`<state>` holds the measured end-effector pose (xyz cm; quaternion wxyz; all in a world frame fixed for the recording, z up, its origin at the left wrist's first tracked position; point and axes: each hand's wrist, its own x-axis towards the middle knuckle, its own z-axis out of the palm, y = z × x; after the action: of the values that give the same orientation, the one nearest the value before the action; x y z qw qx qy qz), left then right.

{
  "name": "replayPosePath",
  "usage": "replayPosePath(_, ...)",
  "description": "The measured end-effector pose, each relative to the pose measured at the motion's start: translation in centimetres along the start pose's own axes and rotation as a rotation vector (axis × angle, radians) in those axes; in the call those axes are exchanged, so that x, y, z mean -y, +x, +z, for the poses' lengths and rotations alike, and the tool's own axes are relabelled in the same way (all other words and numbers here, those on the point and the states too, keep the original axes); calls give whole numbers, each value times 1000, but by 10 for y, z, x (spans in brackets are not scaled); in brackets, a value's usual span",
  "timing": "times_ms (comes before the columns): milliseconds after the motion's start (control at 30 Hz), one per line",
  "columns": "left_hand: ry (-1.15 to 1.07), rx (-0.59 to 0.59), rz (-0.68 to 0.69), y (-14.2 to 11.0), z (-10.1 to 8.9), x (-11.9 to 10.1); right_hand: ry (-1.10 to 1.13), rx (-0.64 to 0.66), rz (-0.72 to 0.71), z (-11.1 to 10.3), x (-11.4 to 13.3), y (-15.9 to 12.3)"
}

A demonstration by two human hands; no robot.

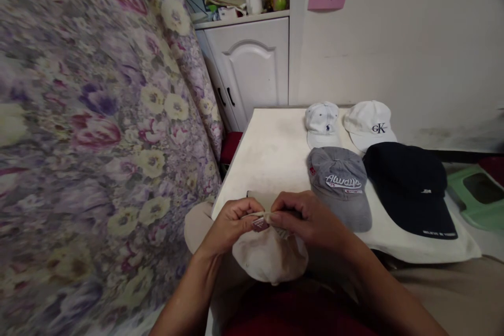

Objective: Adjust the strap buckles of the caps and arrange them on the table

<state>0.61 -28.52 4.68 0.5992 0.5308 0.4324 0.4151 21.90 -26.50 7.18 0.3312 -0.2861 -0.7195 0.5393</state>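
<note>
A cream baseball cap [271, 260] hangs from both hands over my lap, at the near edge of the table. My left hand [234, 223] pinches the cap's band beside a small reddish-brown patterned tag [260, 224]. Close to it, nearly touching, my right hand [301, 218] pinches the same band between thumb and finger. A grey cap [339, 184] with "Always" lettering lies just beyond my right hand. What the far side of the held cap looks like is hidden by my fingers.
On the cream-covered table [271, 149] sit a pale blue cap [322, 121], a white cap [370, 118] and a navy cap [407, 184]. A floral curtain [106, 115] hangs at the left. Behind stands a white cabinet [250, 63]; a green plastic object [470, 199] is at the right.
</note>
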Motion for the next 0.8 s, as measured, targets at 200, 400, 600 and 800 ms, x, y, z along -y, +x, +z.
replayPosePath(200, 1, 37, 16, 1, 0, 3, 16, 87, 2, -7, -4, 2)
replayPosePath(400, 16, 13, 10, 1, 2, 2, 25, 75, -8, -7, -2, 4)
replayPosePath(600, 25, -9, 1, 1, 5, 0, 70, 112, 16, -8, -3, 3)
replayPosePath(800, 29, -35, -47, 2, 9, -3, 19, 90, 47, -10, -2, 4)
